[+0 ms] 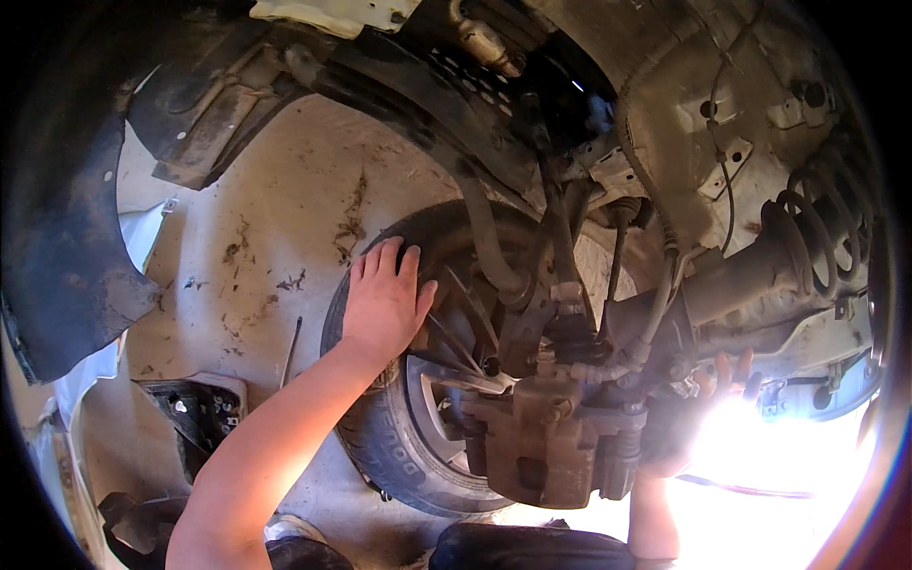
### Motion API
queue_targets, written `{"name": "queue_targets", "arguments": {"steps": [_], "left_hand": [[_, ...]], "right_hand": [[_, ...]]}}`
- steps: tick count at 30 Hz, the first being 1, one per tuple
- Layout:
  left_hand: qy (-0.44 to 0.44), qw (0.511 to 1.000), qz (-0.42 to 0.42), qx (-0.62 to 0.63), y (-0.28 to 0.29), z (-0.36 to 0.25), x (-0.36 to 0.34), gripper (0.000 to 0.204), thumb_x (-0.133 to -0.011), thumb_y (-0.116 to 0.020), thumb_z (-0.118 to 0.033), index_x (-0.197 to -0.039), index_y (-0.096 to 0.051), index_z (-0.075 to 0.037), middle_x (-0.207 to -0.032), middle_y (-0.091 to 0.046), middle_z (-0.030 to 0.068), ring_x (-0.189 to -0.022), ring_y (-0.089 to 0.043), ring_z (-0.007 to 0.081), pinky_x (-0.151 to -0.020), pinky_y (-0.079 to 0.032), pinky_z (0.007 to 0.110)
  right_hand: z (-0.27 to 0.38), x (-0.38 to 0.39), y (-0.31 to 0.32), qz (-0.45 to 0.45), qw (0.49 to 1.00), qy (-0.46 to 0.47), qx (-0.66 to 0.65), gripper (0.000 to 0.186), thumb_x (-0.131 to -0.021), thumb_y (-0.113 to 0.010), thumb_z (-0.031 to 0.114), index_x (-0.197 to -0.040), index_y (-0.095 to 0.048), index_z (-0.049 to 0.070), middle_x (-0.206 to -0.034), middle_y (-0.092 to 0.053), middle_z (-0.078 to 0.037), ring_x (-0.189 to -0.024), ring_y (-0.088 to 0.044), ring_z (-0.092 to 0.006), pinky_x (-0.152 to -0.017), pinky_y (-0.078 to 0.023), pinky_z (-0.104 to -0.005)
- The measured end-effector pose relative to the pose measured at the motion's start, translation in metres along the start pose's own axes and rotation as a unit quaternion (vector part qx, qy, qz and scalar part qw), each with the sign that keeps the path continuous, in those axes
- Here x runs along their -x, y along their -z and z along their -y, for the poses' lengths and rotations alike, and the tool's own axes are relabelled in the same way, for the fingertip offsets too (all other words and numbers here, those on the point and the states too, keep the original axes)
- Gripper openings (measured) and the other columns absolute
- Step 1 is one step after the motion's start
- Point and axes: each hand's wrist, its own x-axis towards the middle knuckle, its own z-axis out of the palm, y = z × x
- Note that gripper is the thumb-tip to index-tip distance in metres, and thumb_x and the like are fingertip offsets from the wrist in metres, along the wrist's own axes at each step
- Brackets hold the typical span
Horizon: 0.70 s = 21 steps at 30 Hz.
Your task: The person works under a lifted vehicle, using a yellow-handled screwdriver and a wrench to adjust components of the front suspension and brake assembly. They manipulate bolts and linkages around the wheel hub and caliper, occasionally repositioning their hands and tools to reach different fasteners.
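My left hand [385, 294] lies flat on the upper left side of a wheel [404, 451], its fingers stretched over the black tyre and nothing gripped. The wheel has a spoked metal rim and is partly hidden behind suspension parts. In front of it hangs a rusty brake caliper [546, 446]. On the right, my right hand [727, 370] reaches up beside the lower end of a strut [731, 280]. Only some fingertips show there; strong glare and shadow hide the rest, and whether it holds anything cannot be seen.
A coil spring [822, 228] is at the upper right. A dark curved liner panel [71, 209] hangs at the left. On the dirt-marked floor [275, 218] lie a black plastic part [199, 413] and a thin dark rod [292, 350]. Bright glare [760, 456] fills the lower right.
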Motion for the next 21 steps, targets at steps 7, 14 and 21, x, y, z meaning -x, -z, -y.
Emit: {"name": "queue_targets", "arguments": {"steps": [7,14,21], "left_hand": [[0.001,1.000,0.004,-0.003,0.001,0.000,0.001,0.049,-0.094,-0.058,-0.033,-0.131,-0.051,-0.001,-0.134,-0.048,0.0190,-0.127,-0.043,0.0360,-0.107,-0.034,0.046],[0.008,1.000,0.014,0.000,0.003,-0.002,0.000,0.052,-0.094,-0.058,-0.035,-0.132,-0.050,-0.001,-0.135,-0.048,0.0192,-0.128,-0.043,0.0368,-0.108,-0.033,0.046],[-0.015,1.000,0.023,-0.001,0.004,0.004,0.000,0.056,-0.092,-0.060,-0.037,-0.134,-0.049,-0.001,-0.136,-0.046,0.0207,-0.128,-0.042,0.0385,-0.109,-0.033,0.048]], "right_hand": [[0.010,-0.002,-0.007,-0.023,1.000,-0.020,-0.007,0.092,-0.093,-0.041,0.068,-0.150,-0.023,-0.001,-0.151,-0.033,-0.026,-0.124,-0.049,-0.0329,-0.093,-0.044,-0.0390],[-0.002,0.000,0.001,0.011,1.000,0.013,0.016,0.088,-0.094,-0.040,0.066,-0.151,-0.024,0.000,-0.152,-0.032,-0.026,-0.124,-0.049,-0.0329,-0.094,-0.044,-0.0390],[0.007,-0.003,-0.006,0.012,0.999,0.037,0.004,0.087,-0.095,-0.040,0.063,-0.150,-0.023,-0.001,-0.151,-0.032,-0.027,-0.124,-0.049,-0.0332,-0.095,-0.044,-0.0392]]}}
